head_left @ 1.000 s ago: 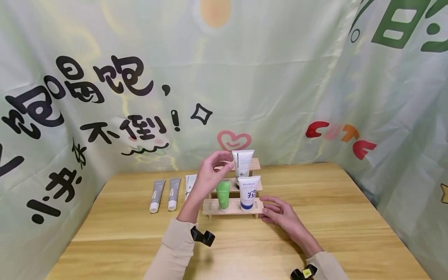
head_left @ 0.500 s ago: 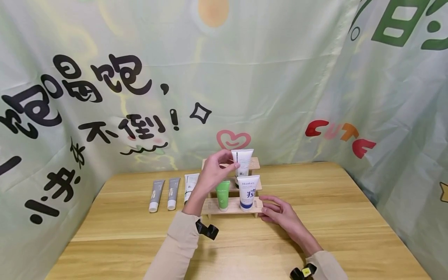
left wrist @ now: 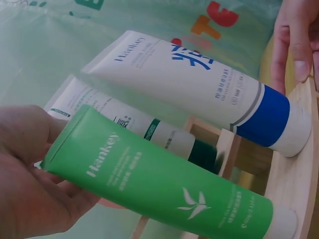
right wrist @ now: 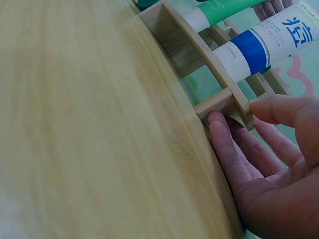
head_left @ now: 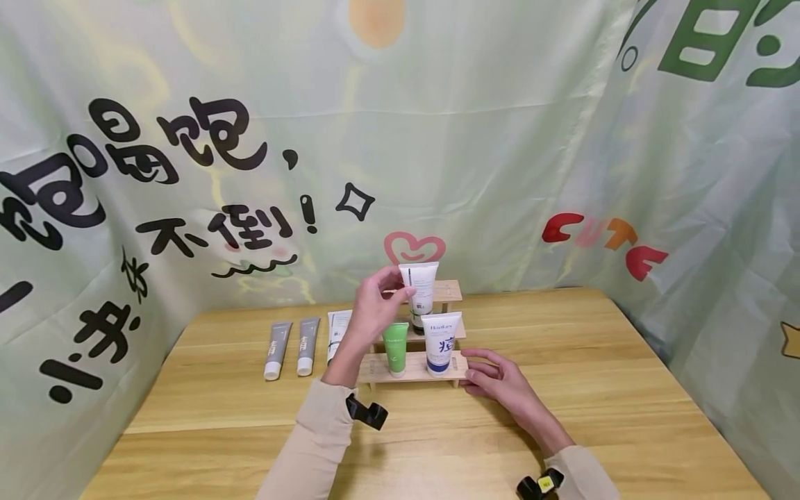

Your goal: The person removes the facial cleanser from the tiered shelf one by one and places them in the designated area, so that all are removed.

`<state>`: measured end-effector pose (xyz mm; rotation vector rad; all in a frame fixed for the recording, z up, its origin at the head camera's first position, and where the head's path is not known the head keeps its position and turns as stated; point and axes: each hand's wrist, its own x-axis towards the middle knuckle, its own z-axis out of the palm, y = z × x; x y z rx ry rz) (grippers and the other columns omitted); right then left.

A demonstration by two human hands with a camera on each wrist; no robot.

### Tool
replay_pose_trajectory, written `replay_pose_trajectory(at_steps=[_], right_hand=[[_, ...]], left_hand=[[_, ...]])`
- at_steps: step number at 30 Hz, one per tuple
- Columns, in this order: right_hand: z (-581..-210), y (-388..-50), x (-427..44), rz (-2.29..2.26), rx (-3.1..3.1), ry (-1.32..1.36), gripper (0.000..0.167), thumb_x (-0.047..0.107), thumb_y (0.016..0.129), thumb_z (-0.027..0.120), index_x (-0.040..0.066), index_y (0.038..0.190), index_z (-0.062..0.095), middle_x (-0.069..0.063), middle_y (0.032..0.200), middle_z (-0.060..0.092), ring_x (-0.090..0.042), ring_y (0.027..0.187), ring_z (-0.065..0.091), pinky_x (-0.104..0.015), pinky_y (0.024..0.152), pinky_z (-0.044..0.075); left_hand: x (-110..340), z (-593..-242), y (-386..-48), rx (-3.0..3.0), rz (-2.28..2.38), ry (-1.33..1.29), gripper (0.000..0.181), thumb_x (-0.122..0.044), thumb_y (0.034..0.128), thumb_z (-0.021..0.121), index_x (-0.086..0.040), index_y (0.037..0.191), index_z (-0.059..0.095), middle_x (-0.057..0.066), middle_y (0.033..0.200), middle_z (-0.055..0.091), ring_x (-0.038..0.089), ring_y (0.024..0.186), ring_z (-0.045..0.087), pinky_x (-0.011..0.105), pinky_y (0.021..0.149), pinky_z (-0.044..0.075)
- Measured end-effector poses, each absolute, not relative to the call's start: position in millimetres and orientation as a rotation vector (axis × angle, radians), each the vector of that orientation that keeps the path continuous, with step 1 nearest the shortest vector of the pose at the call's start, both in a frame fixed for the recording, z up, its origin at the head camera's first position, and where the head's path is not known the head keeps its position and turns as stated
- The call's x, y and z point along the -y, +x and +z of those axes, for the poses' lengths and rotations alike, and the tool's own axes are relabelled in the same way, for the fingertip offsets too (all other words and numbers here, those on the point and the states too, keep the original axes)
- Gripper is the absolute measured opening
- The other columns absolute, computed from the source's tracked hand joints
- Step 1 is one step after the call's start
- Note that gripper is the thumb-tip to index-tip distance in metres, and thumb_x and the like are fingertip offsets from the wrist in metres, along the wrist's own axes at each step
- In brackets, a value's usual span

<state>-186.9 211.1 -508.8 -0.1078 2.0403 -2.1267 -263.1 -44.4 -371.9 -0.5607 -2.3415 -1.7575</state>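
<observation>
My left hand (head_left: 373,305) grips a white tube (head_left: 423,281) with a dark green cap near its top, thumb in front and fingers behind. That tube is upright, cap down, at the middle tier of a small wooden stepped rack (head_left: 415,369); whether the cap bears on the tier is hidden. On the front tier stand a green tube (left wrist: 164,174) and a larger white tube with a blue band (left wrist: 194,89), both cap down. My right hand (right wrist: 269,164) holds the right end of the front tier, with fingers above and below the board.
Two grey tubes (head_left: 277,351) and another white tube (head_left: 338,330) lie on the wooden table (head_left: 562,417), left of the rack. The rack's top tier (head_left: 451,288) shows behind the gripped tube. A printed curtain (head_left: 500,139) hangs around the table.
My left thumb has come round onto the front of the white tube. Hand and tube have then shifted left along the middle tier. My right hand stays on the rack.
</observation>
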Motion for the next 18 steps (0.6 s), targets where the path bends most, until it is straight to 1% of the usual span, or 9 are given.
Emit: replay_pose_trajectory(at_steps=[4,10,15,18], right_hand=[[-508,-187,-211,-2.122,-2.041,-0.107,0.055,0.009,0.101,0.065,-0.007,0.148,0.043,-0.031,0.136,0.058,-0.031,0.108,0.07,-0.038,0.092,0.058],[-507,-187,-211,-2.118,-2.048,-0.094,0.054,0.009,0.101,0.066,-0.006,0.148,0.044,-0.031,0.136,0.059,-0.031,0.107,0.07,-0.038,0.091,0.058],[-507,-187,-211,-2.122,-2.041,-0.095,0.055,0.009,0.1,0.066,-0.007,0.148,0.044,-0.031,0.135,0.059,-0.031,0.107,0.07,-0.038,0.091,0.058],[-507,-187,-211,-2.117,-2.041,-0.103,0.054,0.009,0.101,0.065,-0.007,0.148,0.044,-0.031,0.136,0.059,-0.031,0.107,0.07,-0.038,0.091,0.058]], left_hand=[[49,-368,-263,2.249,-1.85,-0.523,0.024,-0.006,0.0958,0.072,-0.005,0.12,0.067,0.011,0.116,0.071,0.025,0.11,0.066,0.038,0.096,0.055],[59,-365,-262,2.138,-1.962,-0.435,0.022,-0.004,0.0965,0.07,-0.004,0.118,0.065,0.014,0.119,0.07,0.028,0.111,0.064,0.043,0.101,0.052],[72,-364,-261,2.042,-2.016,-0.457,0.026,0.0,0.0977,0.066,0.0,0.123,0.061,0.02,0.123,0.068,0.03,0.113,0.064,0.041,0.103,0.05],[82,-362,-259,1.993,-2.088,-0.471,0.028,-0.002,0.1005,0.062,-0.004,0.128,0.058,0.018,0.127,0.066,0.028,0.116,0.062,0.041,0.105,0.049]])
